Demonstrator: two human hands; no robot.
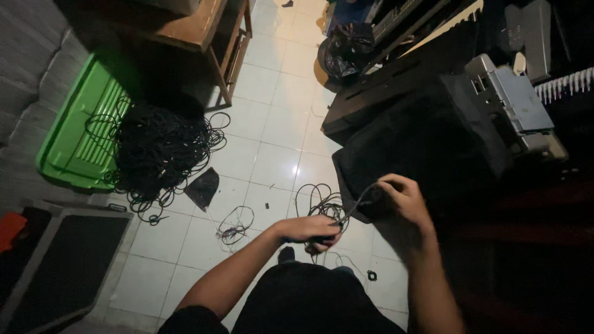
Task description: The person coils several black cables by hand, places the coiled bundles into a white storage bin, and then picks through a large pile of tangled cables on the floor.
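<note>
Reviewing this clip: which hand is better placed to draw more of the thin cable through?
Probably the right hand: it pinches the thin cable up high, while the left hand grips a dark tool lower down.

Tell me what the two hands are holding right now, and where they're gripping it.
Both hold one thin dark cable. The left hand grips a dark, thicker part at its lower end; the right hand pinches it farther along, so it stretches between them.

A bright green crate [71,133], a black cable heap [161,151], white floor tiles [275,133], and seemingly an orange patch [9,229].
</note>
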